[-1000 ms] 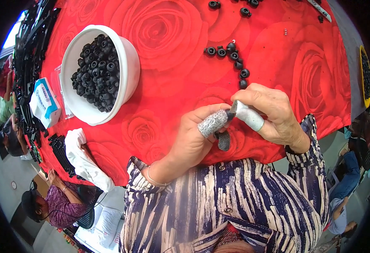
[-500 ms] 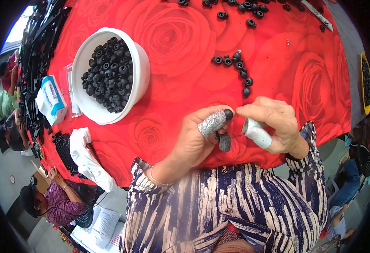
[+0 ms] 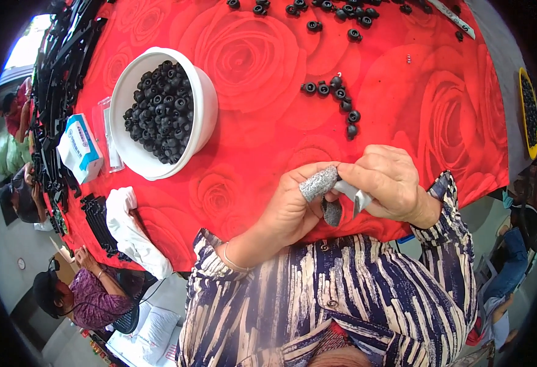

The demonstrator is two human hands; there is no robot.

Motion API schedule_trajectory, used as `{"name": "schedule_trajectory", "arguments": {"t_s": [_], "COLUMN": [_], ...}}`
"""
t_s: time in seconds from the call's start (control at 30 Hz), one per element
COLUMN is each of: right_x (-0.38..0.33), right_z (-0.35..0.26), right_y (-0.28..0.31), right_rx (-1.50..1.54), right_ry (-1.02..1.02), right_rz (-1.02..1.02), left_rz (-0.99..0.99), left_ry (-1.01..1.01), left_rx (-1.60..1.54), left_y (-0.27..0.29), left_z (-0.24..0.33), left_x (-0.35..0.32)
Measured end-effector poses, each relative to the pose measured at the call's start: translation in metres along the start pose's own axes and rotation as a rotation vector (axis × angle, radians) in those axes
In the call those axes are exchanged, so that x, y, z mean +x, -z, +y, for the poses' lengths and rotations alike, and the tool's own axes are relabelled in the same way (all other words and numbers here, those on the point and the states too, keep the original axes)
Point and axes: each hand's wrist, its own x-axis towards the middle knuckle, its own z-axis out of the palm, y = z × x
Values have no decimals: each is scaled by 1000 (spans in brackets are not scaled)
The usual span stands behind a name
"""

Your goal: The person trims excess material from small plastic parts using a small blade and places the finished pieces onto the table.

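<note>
My left hand (image 3: pixel 293 205) is closed, with a speckled grey finger cover (image 3: pixel 320 183) on the thumb and a darker grey one (image 3: pixel 332 211) on a finger below. The small black round part that showed at its thumb tip half a second ago is hidden behind the fingers now. Against those fingertips presses my right hand (image 3: pixel 394 186), its fingers bent in a pinch and its thumb in a whitish cover (image 3: pixel 353 194). What the right fingertips hold cannot be seen. Beyond my hands, several black round parts (image 3: pixel 345 104) lie in a bent row on the red rose-patterned cloth (image 3: pixel 250 147).
A white bowl (image 3: pixel 206 116) full of black round parts stands to the left. Beside it are a blue-and-white box (image 3: pixel 80 148), a white cloth (image 3: pixel 135 235) and piled black strips (image 3: pixel 66 73). More black parts (image 3: pixel 354 34) lie scattered at the far edge. A yellow tray (image 3: pixel 522 92) sits far right.
My right hand has closed in on the left, and its covered thumb now reaches to the left fingers. The black part at my left thumb tip has gone from sight.
</note>
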Motion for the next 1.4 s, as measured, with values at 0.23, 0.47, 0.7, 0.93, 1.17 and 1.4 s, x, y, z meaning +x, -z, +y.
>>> {"name": "schedule_trajectory", "arguments": {"t_s": [0.23,0.47,0.7,0.93,1.17,1.4], "right_x": [6,3,4,3,3,5], "right_z": [-1,3,3,3,2,3], "right_y": [12,8,9,9,7,8], "right_rx": [163,242,222,216,212,195], "right_ry": [-230,-399,-413,-401,-407,-372], "right_rz": [-89,-117,-141,-170,-122,-143], "left_rz": [-43,-99,-75,-76,-67,-81], "left_ry": [-79,-185,-176,-164,-182,-201], "left_rx": [-19,56,50,47,72,80], "left_y": [1,3,5,6,5,6], "left_z": [4,4,4,4,6,5], "left_x": [-1,1,2,2,1,3]}}
